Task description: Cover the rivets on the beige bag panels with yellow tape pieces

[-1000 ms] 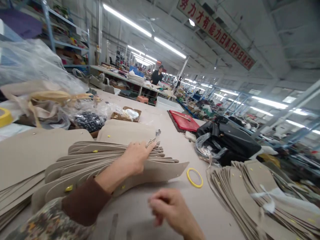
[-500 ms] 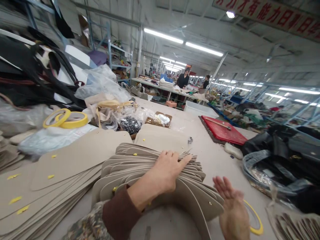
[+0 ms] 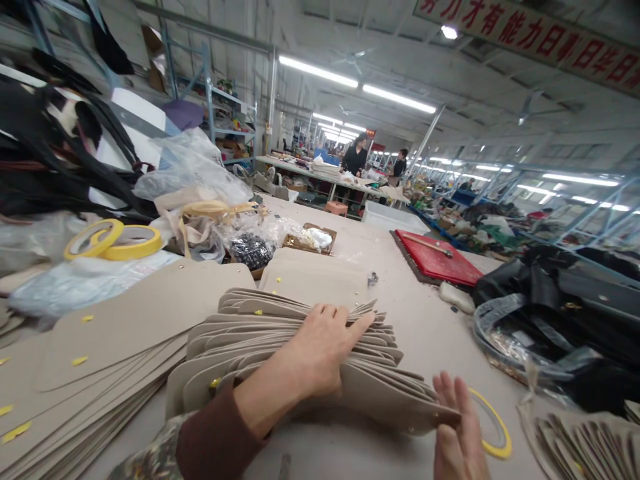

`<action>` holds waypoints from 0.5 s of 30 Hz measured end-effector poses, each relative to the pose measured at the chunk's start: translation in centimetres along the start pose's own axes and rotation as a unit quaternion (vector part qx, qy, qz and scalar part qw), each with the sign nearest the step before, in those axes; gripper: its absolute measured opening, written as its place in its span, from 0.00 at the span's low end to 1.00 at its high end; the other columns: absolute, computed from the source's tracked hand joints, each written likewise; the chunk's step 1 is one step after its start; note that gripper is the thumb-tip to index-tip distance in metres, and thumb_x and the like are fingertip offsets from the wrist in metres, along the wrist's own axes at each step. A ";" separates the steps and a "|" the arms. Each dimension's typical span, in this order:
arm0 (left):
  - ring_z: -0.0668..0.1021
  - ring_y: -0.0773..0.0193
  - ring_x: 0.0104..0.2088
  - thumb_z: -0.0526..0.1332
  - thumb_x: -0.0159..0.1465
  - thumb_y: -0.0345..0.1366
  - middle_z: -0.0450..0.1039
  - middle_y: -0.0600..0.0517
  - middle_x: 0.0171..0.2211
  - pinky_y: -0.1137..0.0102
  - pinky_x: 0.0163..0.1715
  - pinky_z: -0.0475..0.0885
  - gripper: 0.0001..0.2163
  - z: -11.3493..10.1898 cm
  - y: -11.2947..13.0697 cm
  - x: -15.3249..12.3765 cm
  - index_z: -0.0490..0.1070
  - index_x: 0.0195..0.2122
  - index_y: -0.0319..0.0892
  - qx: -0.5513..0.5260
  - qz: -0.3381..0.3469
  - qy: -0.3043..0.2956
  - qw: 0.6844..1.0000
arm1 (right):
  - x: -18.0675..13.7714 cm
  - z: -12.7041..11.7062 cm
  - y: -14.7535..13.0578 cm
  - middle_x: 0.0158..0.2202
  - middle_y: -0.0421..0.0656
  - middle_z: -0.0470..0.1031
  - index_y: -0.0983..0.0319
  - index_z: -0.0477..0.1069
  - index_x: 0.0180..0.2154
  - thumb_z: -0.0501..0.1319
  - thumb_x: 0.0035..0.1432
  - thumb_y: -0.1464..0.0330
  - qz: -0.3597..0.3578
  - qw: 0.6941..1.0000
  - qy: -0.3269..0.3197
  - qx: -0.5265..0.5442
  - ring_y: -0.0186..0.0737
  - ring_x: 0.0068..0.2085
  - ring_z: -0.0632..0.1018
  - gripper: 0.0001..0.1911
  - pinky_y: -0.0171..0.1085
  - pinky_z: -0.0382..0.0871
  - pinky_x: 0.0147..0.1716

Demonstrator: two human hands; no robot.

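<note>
A fanned stack of beige bag panels (image 3: pixel 295 333) stands in front of me, their rounded edges bunched together. My left hand (image 3: pixel 323 343) lies over the top of the stack, fingers curled down behind it and the index finger stretched to the right. At the stack's right end is my right hand (image 3: pixel 457 423), its fingers straight and the thumb bent, with the corner of the nearest panel touching it between thumb and fingers. More beige panels (image 3: pixel 125 320) lie overlapped at the left, marked with small yellow tape pieces (image 3: pixel 80 361).
A yellow tape roll (image 3: pixel 500 433) lies beside my right hand, more yellow rolls (image 3: pixel 133 243) at the left. A red board (image 3: pixel 440 260) with a hammer, black bags (image 3: pixel 555 300) and a small tray (image 3: pixel 320 239) surround the work. People stand at a far table.
My right hand has moved in against the panels' right end. The nearest panel, which hung down apart, now sits against the stack. My left hand stays on top.
</note>
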State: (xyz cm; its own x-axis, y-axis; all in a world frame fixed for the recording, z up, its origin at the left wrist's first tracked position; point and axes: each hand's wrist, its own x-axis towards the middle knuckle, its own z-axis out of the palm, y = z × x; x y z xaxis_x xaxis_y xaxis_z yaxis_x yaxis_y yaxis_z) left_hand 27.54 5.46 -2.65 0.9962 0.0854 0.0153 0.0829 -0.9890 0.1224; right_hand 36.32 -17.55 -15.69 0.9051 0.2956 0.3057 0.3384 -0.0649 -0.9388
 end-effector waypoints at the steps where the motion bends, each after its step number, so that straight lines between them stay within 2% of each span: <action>1: 0.71 0.46 0.53 0.78 0.44 0.45 0.66 0.42 0.56 0.55 0.55 0.66 0.56 0.0 0.1 -0.2 0.46 0.70 0.49 -0.006 0.007 0.005 1.000 | 0.0 0.6 0.0 0.71 0.59 0.50 0.62 0.42 0.72 0.58 0.62 0.44 -0.006 1.000 -0.017 0.001 0.64 0.70 0.56 0.48 0.61 0.53 0.66; 4: 0.72 0.47 0.52 0.76 0.45 0.40 0.66 0.43 0.55 0.55 0.54 0.67 0.54 0.3 0.3 -0.8 0.47 0.69 0.50 -0.016 0.024 0.038 0.999 | -0.6 1.8 0.6 0.72 0.56 0.50 0.60 0.46 0.70 0.65 0.57 0.46 -0.012 0.999 -0.040 0.011 0.62 0.71 0.54 0.51 0.57 0.48 0.68; 7: 0.71 0.47 0.53 0.73 0.45 0.34 0.66 0.44 0.56 0.54 0.55 0.67 0.52 0.6 0.0 -1.4 0.48 0.69 0.52 -0.017 0.013 0.050 0.999 | -0.7 1.6 0.7 0.72 0.57 0.49 0.62 0.46 0.70 0.65 0.57 0.45 -0.022 0.999 -0.047 -0.002 0.62 0.71 0.52 0.52 0.58 0.48 0.68; 10: 0.70 0.47 0.53 0.70 0.45 0.31 0.67 0.46 0.55 0.53 0.55 0.66 0.50 1.1 -0.8 -1.3 0.50 0.69 0.54 -0.027 0.014 0.045 0.998 | 0.7 0.2 -0.9 0.72 0.58 0.48 0.64 0.45 0.71 0.63 0.56 0.42 -0.124 0.987 -0.055 -0.091 0.65 0.71 0.52 0.54 0.61 0.50 0.67; 12: 0.70 0.48 0.53 0.68 0.46 0.29 0.67 0.47 0.56 0.54 0.56 0.66 0.49 1.6 -1.3 -1.0 0.49 0.69 0.54 -0.029 0.020 0.048 0.998 | 2.2 -0.5 -2.8 0.72 0.57 0.48 0.62 0.47 0.71 0.68 0.53 0.44 -0.238 0.950 -0.081 -0.187 0.67 0.70 0.53 0.55 0.64 0.50 0.66; 14: 0.71 0.49 0.53 0.67 0.48 0.30 0.68 0.46 0.56 0.54 0.56 0.66 0.47 1.8 -1.0 -1.1 0.50 0.69 0.50 -0.018 0.011 0.056 0.998 | 3.8 -0.1 -4.4 0.70 0.54 0.55 0.59 0.57 0.68 0.74 0.47 0.49 -0.332 0.900 -0.152 -0.239 0.70 0.68 0.58 0.53 0.65 0.52 0.65; 15: 0.72 0.51 0.53 0.67 0.50 0.31 0.68 0.45 0.56 0.55 0.56 0.67 0.44 1.8 -0.5 -1.4 0.51 0.69 0.48 0.003 0.006 0.060 0.998 | 4.7 0.7 -4.8 0.68 0.52 0.62 0.58 0.64 0.65 0.75 0.44 0.52 -0.359 0.885 -0.191 -0.229 0.70 0.67 0.62 0.49 0.65 0.54 0.64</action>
State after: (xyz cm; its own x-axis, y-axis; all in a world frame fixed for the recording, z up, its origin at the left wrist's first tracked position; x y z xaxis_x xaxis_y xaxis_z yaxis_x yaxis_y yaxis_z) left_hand 26.17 5.59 -4.50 0.9870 0.0874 0.1352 0.0720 -0.9907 0.1153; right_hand 38.73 -15.17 -9.85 0.2912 0.7126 0.6383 0.9383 -0.0826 -0.3358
